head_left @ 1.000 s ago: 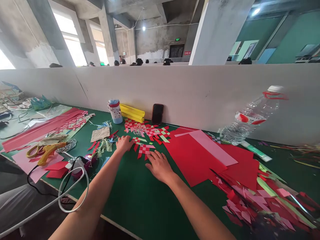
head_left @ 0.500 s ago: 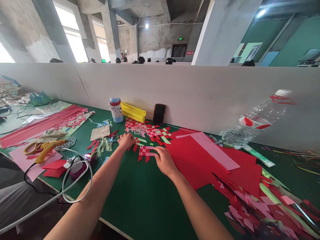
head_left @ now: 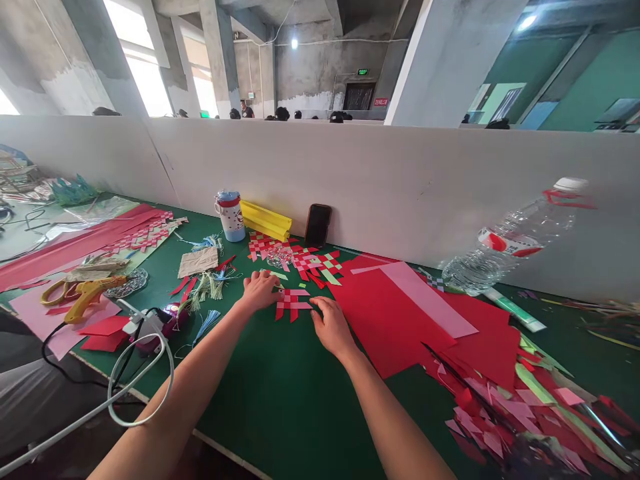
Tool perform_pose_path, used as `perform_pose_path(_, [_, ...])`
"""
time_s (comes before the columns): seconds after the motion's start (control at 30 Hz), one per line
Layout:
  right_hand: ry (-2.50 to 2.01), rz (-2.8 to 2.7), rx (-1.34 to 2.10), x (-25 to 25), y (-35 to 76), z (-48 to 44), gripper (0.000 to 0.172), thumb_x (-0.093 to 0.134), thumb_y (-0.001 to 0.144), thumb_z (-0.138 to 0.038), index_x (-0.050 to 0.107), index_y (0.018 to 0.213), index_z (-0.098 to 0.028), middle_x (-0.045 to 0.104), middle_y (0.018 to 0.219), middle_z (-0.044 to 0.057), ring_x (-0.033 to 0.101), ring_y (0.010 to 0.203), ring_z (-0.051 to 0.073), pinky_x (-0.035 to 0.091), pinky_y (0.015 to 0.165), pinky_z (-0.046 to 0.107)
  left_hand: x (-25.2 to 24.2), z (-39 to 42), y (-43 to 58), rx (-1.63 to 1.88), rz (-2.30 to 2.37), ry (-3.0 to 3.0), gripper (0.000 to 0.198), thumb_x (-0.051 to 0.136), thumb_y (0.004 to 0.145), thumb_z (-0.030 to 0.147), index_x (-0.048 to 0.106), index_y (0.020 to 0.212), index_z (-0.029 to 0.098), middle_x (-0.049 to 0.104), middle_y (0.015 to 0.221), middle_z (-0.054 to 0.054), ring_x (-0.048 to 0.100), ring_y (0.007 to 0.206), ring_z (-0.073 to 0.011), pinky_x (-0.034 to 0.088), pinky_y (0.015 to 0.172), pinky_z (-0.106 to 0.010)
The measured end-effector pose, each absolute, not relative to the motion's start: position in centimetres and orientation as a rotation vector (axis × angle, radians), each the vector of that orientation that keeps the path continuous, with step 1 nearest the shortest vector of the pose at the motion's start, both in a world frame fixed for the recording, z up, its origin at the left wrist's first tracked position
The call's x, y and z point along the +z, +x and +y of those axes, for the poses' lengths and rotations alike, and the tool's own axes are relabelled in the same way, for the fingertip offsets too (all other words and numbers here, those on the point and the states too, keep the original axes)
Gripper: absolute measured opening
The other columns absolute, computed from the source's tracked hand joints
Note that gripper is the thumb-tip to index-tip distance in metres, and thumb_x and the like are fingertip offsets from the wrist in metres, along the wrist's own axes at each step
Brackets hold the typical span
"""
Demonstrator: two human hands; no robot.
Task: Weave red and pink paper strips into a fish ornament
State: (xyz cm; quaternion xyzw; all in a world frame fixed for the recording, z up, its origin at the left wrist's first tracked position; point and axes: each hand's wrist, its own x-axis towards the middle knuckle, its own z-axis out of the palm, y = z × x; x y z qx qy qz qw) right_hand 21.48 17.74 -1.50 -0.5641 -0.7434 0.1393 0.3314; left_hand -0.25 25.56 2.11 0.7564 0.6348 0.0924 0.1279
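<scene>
A small woven piece of red and pink paper strips (head_left: 290,305) lies flat on the green tabletop between my hands, its loose strip ends sticking out. My left hand (head_left: 260,291) is at its left edge, fingers bent and closed on it, and covers that side. From the right, my right hand (head_left: 330,325) has thumb and forefinger together at the end of a pink paper strip (head_left: 302,306) of that piece. Just behind, more red, pink and green woven pieces (head_left: 311,263) lie close together, with a clear beaded thing (head_left: 279,258) among them.
Large red paper sheets (head_left: 385,313) spread to the right, scraps (head_left: 493,417) in front of them. Behind stand a phone (head_left: 318,225), a yellow holder (head_left: 265,221), a cup (head_left: 231,219) and a plastic bottle (head_left: 510,243). Tassels (head_left: 207,287), a glue gun (head_left: 90,298) and a white cable (head_left: 167,360) lie left.
My left hand has moved right and slightly nearer, from the red and green strips to the woven piece's left edge. My right hand stays near the right strip ends, its fingers more bent.
</scene>
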Motion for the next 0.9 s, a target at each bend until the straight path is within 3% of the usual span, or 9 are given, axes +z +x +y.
perform_pose_path(0.13, [-1.461,-1.934,0.386,-1.6,21.5,17.6,0.027,0.058,0.094,-0.033,0.061,0.116,-0.019,0.060,0.125,0.008,0.058,0.113,0.023,0.047,0.097,0.048,2.1,25.2,0.2,0.253,1.798,2.205,0.022,0.067,0.080,0.038,0.068,0.098,0.026,0.057,0.121,-0.009,0.044,0.121,-0.0344,0.038,0.095,-0.051])
perform_pose_path(0.3, [-1.435,-1.865,0.429,-1.5,21.4,17.4,0.027,0.058,0.094,-0.034,0.062,0.115,-0.018,0.061,0.124,0.008,0.057,0.114,0.024,0.046,0.097,0.049,2.2,25.1,0.5,0.298,1.738,2.172,0.032,0.060,0.092,0.036,0.059,0.116,0.016,0.058,0.124,-0.010,0.056,0.111,-0.0251,0.047,0.094,-0.048])
perform_pose_path(0.5, [-1.410,-1.699,0.551,-0.8,21.1,18.7,0.036,0.058,0.093,-0.033,0.054,0.127,-0.019,0.059,0.126,0.010,0.054,0.119,0.026,0.047,0.098,0.050,2.6,24.7,0.7,0.519,1.480,2.123,0.020,0.062,0.086,0.026,0.063,0.103,0.017,0.066,0.096,-0.003,0.062,0.090,-0.0185,0.051,0.082,-0.034])
perform_pose_path(0.7, [-1.398,-1.618,0.805,0.0,20.8,20.4,0.030,0.058,0.094,-0.036,0.060,0.116,-0.016,0.065,0.110,0.006,0.065,0.092,0.018,0.055,0.080,0.039,2.9,24.5,0.7,0.692,1.263,2.014,0.035,0.060,0.076,0.027,0.063,0.110,0.019,0.067,0.086,-0.001,0.063,0.079,-0.0174,0.050,0.072,-0.027])
perform_pose_path(0.9, [-1.400,-1.548,0.931,-0.1,20.3,20.0,0.029,0.058,0.094,-0.037,0.061,0.113,-0.016,0.065,0.108,0.006,0.065,0.089,0.018,0.056,0.077,0.037,2.6,24.4,0.6,0.740,1.163,1.895,0.030,0.060,0.076,0.032,0.066,0.100,0.016,0.066,0.082,-0.002,0.060,0.075,-0.0159,0.048,0.069,-0.025])
